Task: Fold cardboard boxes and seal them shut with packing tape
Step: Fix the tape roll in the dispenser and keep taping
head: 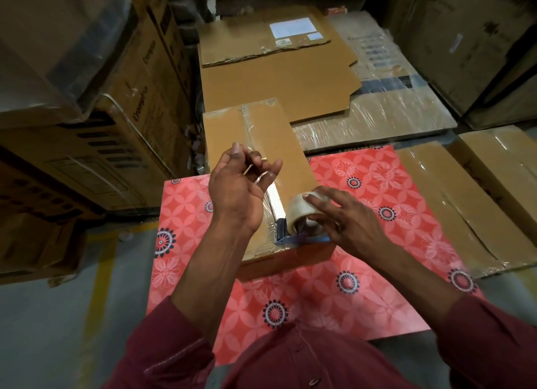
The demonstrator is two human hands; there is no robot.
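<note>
Maroon sleeves nearest. Left hand pinched clear tape end above folded box on floral surface; right hand, fingers spread, steadied tape dispenser on box. Sealing partway; flat cardboard unfolded beyond.

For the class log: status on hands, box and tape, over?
Left hand pulls a clear tape strip. Right hand rests on tape roll in dispenser. Cardboard box folded, seam part-taped. Nothing obstructing.
</note>
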